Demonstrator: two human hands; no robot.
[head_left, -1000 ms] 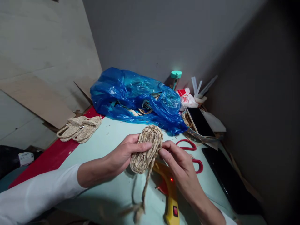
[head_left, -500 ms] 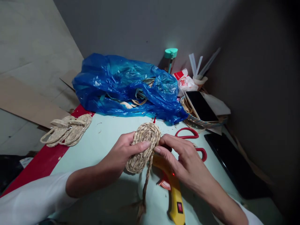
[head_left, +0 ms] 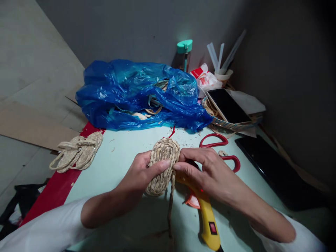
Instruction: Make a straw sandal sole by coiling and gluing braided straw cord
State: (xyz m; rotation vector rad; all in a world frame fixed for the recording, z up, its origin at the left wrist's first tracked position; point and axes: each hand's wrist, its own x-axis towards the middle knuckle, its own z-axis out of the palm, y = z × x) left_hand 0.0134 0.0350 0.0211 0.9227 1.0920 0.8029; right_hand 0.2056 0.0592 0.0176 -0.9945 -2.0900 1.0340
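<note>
A braided straw oval sole [head_left: 163,157] is held up over the pale green table [head_left: 120,161]. My left hand [head_left: 143,173] grips its left side, thumb across the front. My right hand [head_left: 207,169] pinches the sole's right edge with thumb and fingertips. A loose braided tail [head_left: 171,203] hangs down from the sole. Under my right hand lies a yellow glue gun [head_left: 207,220] with a red switch.
A blue plastic bag [head_left: 136,94] with straw strips lies at the back. A finished pair of straw sandals [head_left: 76,152] sits at the left on the red edge. Red-handled scissors [head_left: 223,150], a phone [head_left: 228,106] on a basket, a dark tablet [head_left: 275,168], a teal-capped bottle [head_left: 183,52].
The camera tilted down and both hands with the sole shifted slightly lower. My right hand's fingers closed in more on the sole's right edge.
</note>
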